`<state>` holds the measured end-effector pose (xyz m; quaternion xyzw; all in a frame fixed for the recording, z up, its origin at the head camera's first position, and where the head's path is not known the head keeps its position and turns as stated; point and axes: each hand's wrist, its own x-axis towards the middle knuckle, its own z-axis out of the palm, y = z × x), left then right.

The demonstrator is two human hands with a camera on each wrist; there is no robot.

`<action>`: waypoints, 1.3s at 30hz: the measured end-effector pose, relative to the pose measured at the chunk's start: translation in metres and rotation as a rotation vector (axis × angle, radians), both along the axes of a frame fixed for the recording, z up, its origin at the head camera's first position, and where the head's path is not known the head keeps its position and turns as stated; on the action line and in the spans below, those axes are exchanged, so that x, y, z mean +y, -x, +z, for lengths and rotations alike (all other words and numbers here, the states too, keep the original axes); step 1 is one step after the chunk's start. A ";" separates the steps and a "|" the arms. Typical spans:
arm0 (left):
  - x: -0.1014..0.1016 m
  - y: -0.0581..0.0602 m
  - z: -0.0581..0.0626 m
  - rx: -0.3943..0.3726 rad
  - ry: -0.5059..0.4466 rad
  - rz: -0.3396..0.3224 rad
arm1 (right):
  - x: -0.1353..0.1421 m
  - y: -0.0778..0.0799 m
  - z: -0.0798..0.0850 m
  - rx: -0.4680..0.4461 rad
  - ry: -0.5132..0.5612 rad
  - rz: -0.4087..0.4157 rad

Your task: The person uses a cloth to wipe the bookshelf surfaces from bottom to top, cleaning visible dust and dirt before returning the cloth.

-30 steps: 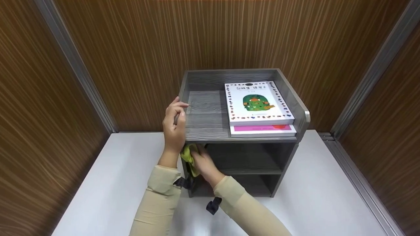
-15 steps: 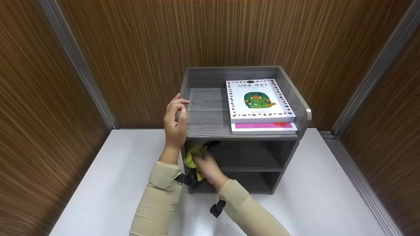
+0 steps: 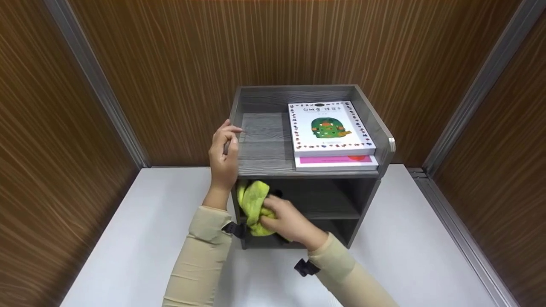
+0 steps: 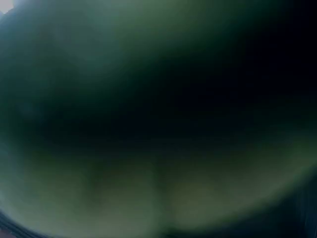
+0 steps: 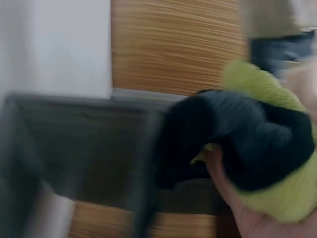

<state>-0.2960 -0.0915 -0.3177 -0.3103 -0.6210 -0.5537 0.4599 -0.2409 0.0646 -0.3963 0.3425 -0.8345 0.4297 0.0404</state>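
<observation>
My right hand (image 3: 292,219) pinches a fuzzy lime-green cloth (image 3: 254,198) in front of the left part of the grey wooden shelf unit's (image 3: 262,147) open compartments. In the right wrist view, a dark, soft piece (image 5: 242,134) lies bunched against the green cloth in that hand; I cannot tell whether the two are one item. My left hand (image 3: 224,160) grips the front corner of the unit's left side panel, fingers bent over its rim. The left wrist view is too dark and blurred to make out.
Two books lie stacked on the right of the unit's top: a white one with a green picture (image 3: 330,128) over a pink-and-white one (image 3: 335,162). The unit stands on a white table (image 3: 170,221) before wood-grain walls (image 3: 273,42).
My right hand has drawn the green cloth out of the compartment, toward me and to the right, so more of it shows. My left hand keeps its place on the side panel.
</observation>
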 end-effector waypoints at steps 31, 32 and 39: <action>0.001 -0.001 0.006 0.009 0.002 0.045 | 0.015 0.035 0.095 0.778 -0.164 -0.388; 0.000 0.000 0.005 0.016 0.003 0.036 | 0.025 0.035 0.099 0.825 -0.103 -0.393; -0.007 0.000 0.002 -0.159 0.222 0.328 | 0.115 0.039 0.119 0.965 0.136 -0.667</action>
